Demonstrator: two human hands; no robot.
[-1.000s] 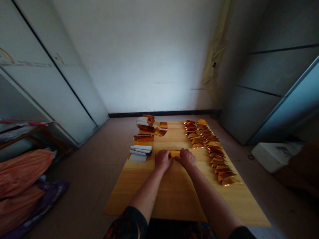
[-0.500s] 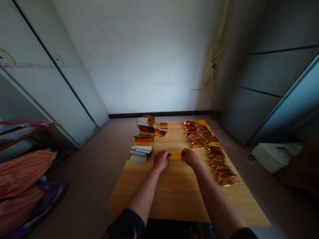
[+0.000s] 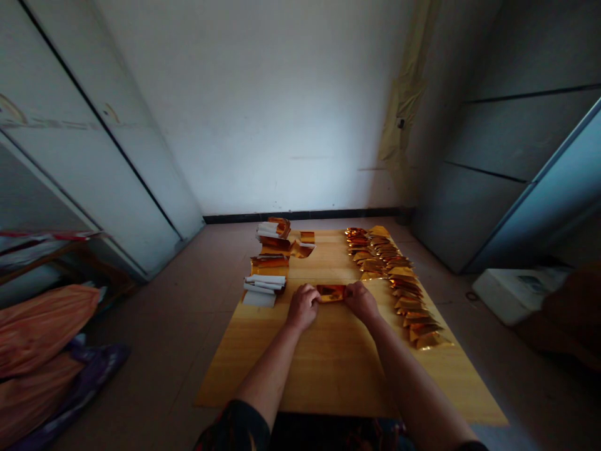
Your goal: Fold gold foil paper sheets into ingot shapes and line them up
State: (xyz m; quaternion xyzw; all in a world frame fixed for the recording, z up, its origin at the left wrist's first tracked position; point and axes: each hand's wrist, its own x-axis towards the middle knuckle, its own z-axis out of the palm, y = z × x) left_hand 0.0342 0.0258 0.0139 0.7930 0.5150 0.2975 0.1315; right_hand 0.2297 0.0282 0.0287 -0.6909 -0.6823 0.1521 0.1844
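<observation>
Between my two hands a small piece of shiny gold foil paper point(image 3: 331, 293) is stretched level over the wooden board. My left hand point(image 3: 303, 305) pinches its left end, with fingers closed. The right end sits in the closed fingers of my right hand point(image 3: 361, 300). Left of my left hand lies a stack of foil sheets with white backs showing point(image 3: 265, 285). Beyond it are more curled gold sheets point(image 3: 275, 245). Right of my right hand, rows of folded gold foil pieces point(image 3: 413, 300) overlap along the board's edge.
The wooden board point(image 3: 300, 369) spans the space in front of me. A white wall point(image 3: 282, 113) stands behind it, with pale cabinets point(image 3: 117, 156) at left and a grey cabinet point(image 3: 493, 138) at right. Orange cloth point(image 3: 47, 319) lies at lower left, and a white box point(image 3: 507, 294) at right.
The gold foil between my hands has turned from a flat, evenly lit strip to a darker, more reflective surface. Both hands stay at nearly the same place, gripping its ends.
</observation>
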